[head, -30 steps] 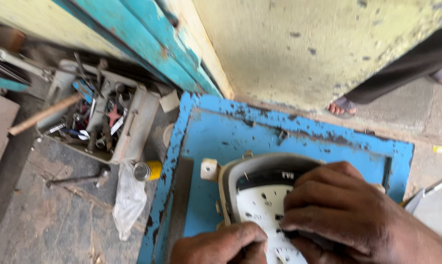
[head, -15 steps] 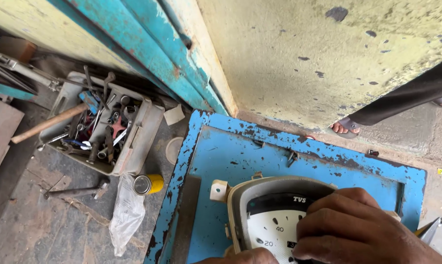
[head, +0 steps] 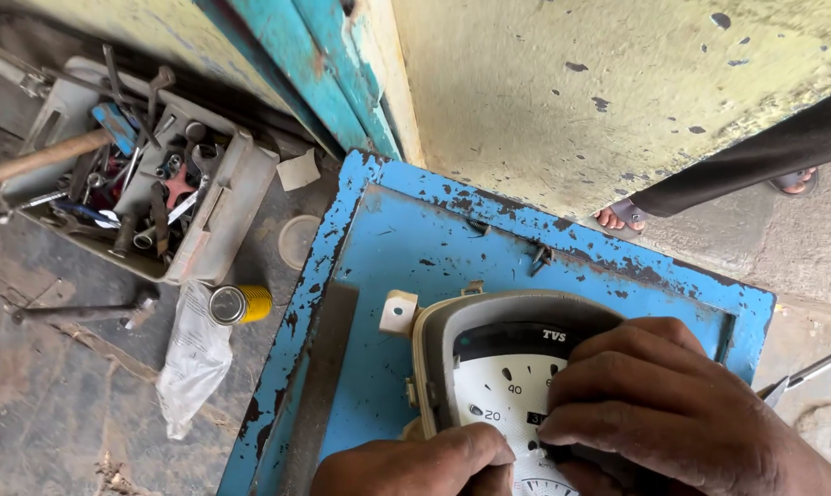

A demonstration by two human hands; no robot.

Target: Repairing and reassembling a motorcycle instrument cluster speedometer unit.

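Observation:
A beige speedometer housing (head: 452,321) with a white dial lies on a chipped blue metal panel (head: 388,239) at the bottom centre of the head view. My right hand (head: 672,404) rests on top of the dial, fingers curled and pressing on its face. At the frame's bottom edge my left hand (head: 415,467) touches the dial's lower edge, its fingers bent. Whether either hand pinches a small part is hidden by the fingers.
A grey tray (head: 218,234) full of wrenches and several other tools sits on the ground at upper left. A small yellow can (head: 241,303) and a clear plastic bag (head: 190,358) lie beside the panel. Another person's sandalled foot (head: 617,219) and dark trouser leg stand at the right.
The view has tilted up and the dial sits lower in frame. My left hand dropped nearly out of sight, then came back at the bottom edge. My right hand stays on the dial.

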